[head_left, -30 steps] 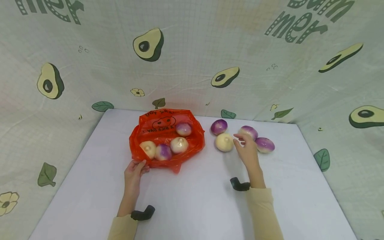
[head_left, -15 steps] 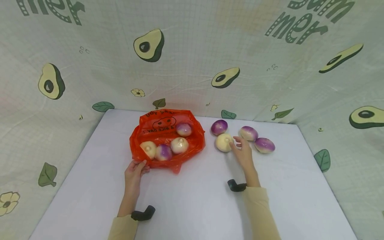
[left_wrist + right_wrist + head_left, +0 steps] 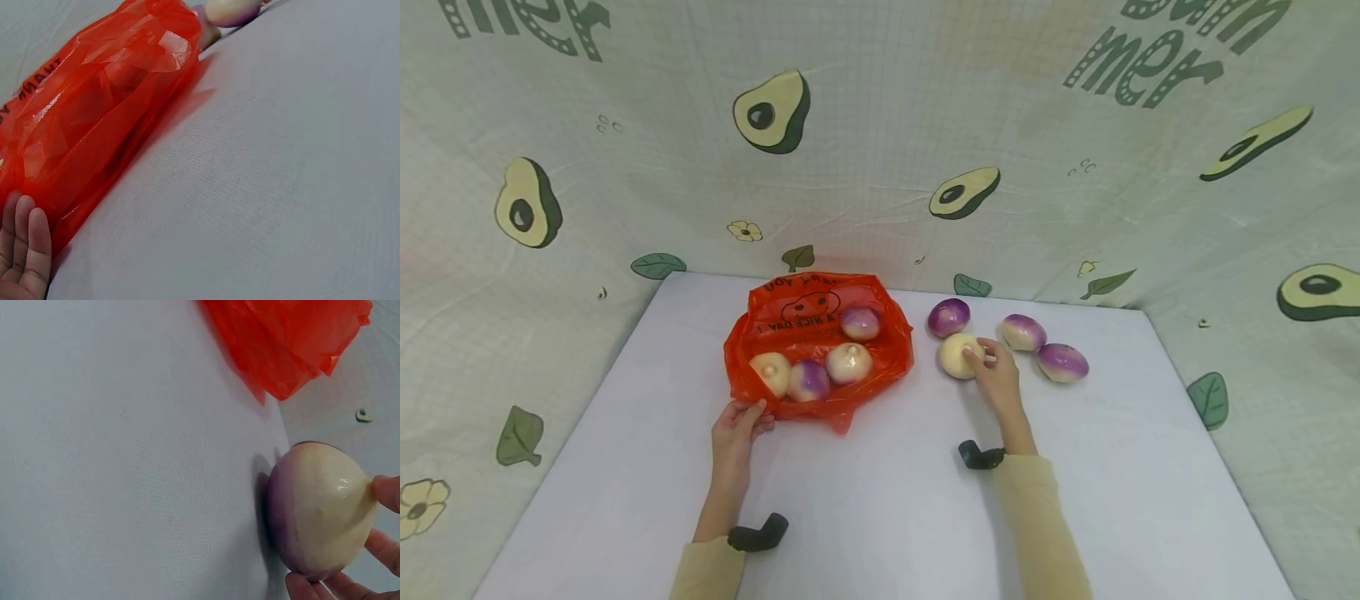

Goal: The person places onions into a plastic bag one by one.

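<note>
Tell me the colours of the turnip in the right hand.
The turnip is cream above, purple below; the right wrist view shows it best.

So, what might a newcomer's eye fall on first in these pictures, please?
Probably the translucent red plastic bag, open left of centre on the white table, with four glossy cream or purple bulbs inside. Then the round cream-and-purple bulb to its right, gripped by the right hand. Avocado prints dot the pale cloth behind.
</note>
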Tool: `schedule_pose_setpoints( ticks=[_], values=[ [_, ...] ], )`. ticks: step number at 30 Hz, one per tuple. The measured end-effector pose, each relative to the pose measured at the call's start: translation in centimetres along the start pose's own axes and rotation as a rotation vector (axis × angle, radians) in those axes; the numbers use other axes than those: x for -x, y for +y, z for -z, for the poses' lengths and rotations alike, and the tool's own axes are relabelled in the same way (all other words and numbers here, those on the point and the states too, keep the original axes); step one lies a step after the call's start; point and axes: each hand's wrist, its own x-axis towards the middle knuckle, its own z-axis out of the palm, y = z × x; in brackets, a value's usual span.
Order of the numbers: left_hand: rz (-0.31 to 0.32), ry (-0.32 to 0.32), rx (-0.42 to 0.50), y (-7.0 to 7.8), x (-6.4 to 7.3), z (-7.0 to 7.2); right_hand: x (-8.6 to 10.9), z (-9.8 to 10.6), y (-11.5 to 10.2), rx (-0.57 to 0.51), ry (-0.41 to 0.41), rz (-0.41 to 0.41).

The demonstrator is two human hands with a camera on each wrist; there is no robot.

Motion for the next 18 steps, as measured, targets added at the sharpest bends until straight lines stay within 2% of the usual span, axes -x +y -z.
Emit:
schedule_pose_setpoints(
  ticks=[9,18],
  values=[
    [0.004,-0.003,-0.033,0.13,0.11,-0.04,-0.27,-0.12,-0.29,-0.013,0.005,-0.006],
    [0.011,-0.007,0.009,-0.05,-0.13,-0.03,-0.49,-0.2,-0.75,0.013,-0.035,0.033]
  ],
)
